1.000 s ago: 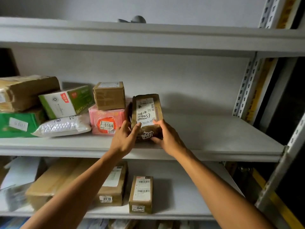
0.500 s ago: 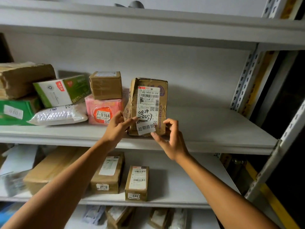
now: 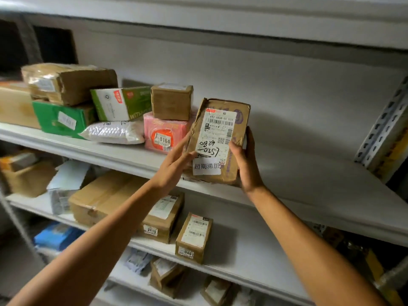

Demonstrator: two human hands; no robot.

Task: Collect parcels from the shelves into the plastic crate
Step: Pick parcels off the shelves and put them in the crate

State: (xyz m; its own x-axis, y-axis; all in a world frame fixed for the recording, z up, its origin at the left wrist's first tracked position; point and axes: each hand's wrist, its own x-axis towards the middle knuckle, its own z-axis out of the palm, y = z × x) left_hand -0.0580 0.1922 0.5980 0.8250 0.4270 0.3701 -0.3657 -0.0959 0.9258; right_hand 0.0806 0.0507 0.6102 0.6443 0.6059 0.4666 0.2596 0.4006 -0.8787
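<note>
Upright, brown parcel (image 3: 217, 141) gripped by right hand (image 3: 246, 166); left hand (image 3: 174, 166) flat against it, fingers straight.

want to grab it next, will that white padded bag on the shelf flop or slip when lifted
The white padded bag looks soft and pillow-like with rounded edges, so it will probably sag if lifted by one end. Its glossy skin may be a little slippery. The green and white box leans on top of it, so pulling the bag out could tip that box.

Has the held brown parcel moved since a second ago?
Yes. The parcel now stands upright, its top risen from level with the pink box to above it.
</note>
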